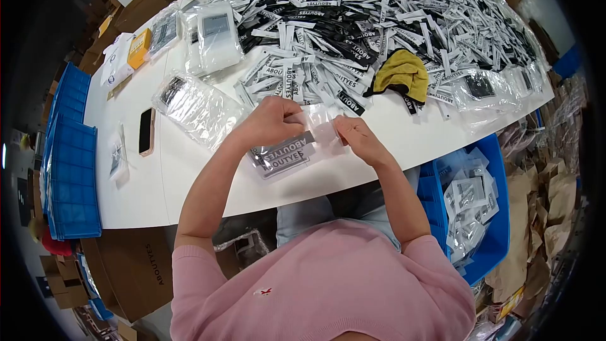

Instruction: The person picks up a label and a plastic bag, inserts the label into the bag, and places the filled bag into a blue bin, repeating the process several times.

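Over the front part of the table I hold a clear plastic bag point(329, 146) between both hands. Grey-and-black labels printed ABOUTYES point(284, 159) show through its lower left part. My left hand point(276, 121) is closed on the bag's upper left side. The fingers of my right hand point(360, 139) pinch its upper right edge. Just beyond my hands lies a heap of black and white ABOUTYES labels point(309, 79), spreading to the far side of the table. A yellow-and-black glove or cloth point(402, 76) rests on the heap, up and right of my right hand.
Left of me on the white table point(183, 183) are a phone point(146, 131), a large clear bag point(201, 110), more packs point(218, 35) and a yellow box point(138, 49). A blue bin point(494, 240) of small bagged items stands by my right side. Blue crates point(72, 177) flank the left edge.
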Demonstrator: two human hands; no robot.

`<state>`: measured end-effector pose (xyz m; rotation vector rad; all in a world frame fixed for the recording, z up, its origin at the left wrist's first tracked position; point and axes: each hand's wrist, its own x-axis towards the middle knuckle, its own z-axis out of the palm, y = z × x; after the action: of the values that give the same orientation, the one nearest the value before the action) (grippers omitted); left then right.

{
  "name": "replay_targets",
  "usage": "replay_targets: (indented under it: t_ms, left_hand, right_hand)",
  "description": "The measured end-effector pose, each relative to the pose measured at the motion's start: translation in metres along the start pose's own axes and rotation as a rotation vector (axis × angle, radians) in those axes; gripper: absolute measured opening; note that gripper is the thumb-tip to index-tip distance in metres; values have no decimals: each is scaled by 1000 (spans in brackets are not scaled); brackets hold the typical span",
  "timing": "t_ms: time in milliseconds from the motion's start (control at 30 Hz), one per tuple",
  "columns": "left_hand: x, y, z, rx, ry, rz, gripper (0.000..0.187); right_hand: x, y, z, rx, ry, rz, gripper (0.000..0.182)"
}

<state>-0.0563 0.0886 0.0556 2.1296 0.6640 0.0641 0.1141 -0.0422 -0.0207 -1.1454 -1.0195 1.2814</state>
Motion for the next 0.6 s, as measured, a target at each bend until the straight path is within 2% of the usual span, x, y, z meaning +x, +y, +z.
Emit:
replay_targets:
  t_ms: [67,167,400,467,500,533,567,600]
  left_hand:
    - [0,-7,8,-83,19,-39,12]
    - [-2,-4,18,-51,-20,91,19]
    - [-9,-14,31,-203,153,85,16]
    - [-11,-15,23,-82,321,176,17]
    - [-12,-9,26,40,396,237,11]
    - [-11,-5,28,39,397,235,11]
    - [-12,-2,28,287,343,429,5]
    - [-12,0,30,536,280,620,5]
  right_hand:
    - [-4,1,11,-282,60,-109,21]
    - [-7,-4,21,-404,75,-162,21]
    - [-13,-11,25,-457,143,-104,20]
    - [-16,-9,16,-481,115,-149,19]
    - [-15,-9,16,-482,116,-150,19]
    - [-15,-9,16,-675,103,-266,17]
    - [-15,-8,18,-865,87,-383,16]
    - [-16,-6,20,-863,85,-381,16]
